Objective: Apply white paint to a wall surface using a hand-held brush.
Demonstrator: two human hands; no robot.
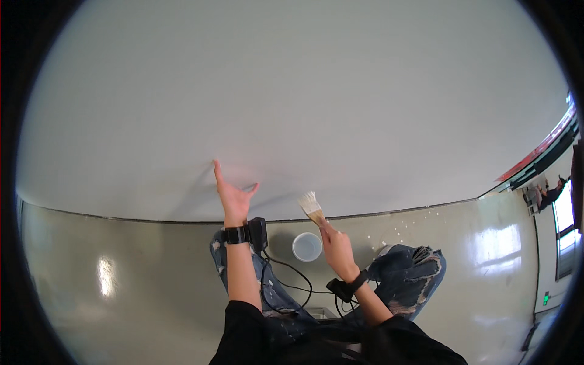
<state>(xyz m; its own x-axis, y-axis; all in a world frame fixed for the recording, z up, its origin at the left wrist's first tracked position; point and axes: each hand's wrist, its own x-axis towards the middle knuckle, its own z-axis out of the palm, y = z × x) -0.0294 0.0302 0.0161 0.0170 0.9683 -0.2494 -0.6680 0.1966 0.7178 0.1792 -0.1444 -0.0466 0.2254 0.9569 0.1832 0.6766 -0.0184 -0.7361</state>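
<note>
person (551, 196) far rt, brt window (564, 207), grn sign (545, 298)

Institutional-looking interior (exact kind unclear): glossy floor (158, 267), broad pale wall (304, 109), bright window (566, 243), lit green sign (546, 298).

Matt wall (304, 109), glossy floor (152, 261), wooden-handled brush (313, 208)

Glossy floor (158, 261), apparently a bright window (564, 205)
</note>
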